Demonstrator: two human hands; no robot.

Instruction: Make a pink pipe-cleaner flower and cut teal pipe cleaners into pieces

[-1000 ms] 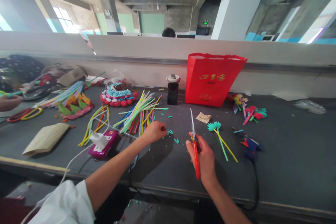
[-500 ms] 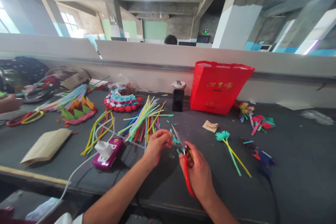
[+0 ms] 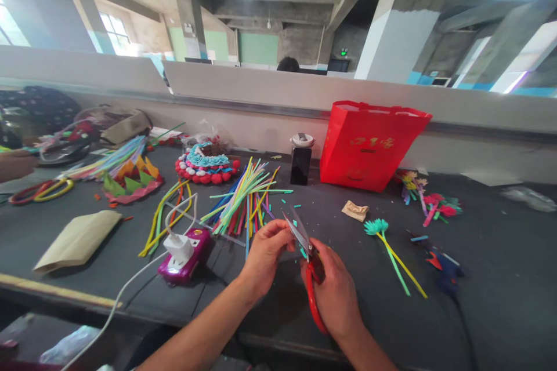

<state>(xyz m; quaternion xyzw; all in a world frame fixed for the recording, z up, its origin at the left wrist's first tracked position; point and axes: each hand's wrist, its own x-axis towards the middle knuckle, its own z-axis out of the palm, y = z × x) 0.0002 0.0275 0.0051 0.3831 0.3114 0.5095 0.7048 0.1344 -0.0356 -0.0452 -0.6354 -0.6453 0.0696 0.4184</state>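
Note:
My right hand grips red-handled scissors, blades slightly apart and pointing up-left. My left hand is pinched just left of the blades, fingertips close to the metal; what it pinches is too small to make out. Small teal cut bits lie scattered on the dark table beyond my hands. A fan of coloured pipe-cleaner sticks lies just behind my left hand. A teal flower on yellow and green stems rests to the right of the scissors.
A purple power strip with a white plug sits left of my hands, its cable running off the front edge. A red bag, a dark bottle, a decorated cake-shaped craft, a blue glue gun and a brown paper bag stand around. Another person's hand shows at far left.
My left hand lifted from the table with something pinched and came to the scissors. My right hand swung the blades from upright to pointing up-left, toward my left fingers.

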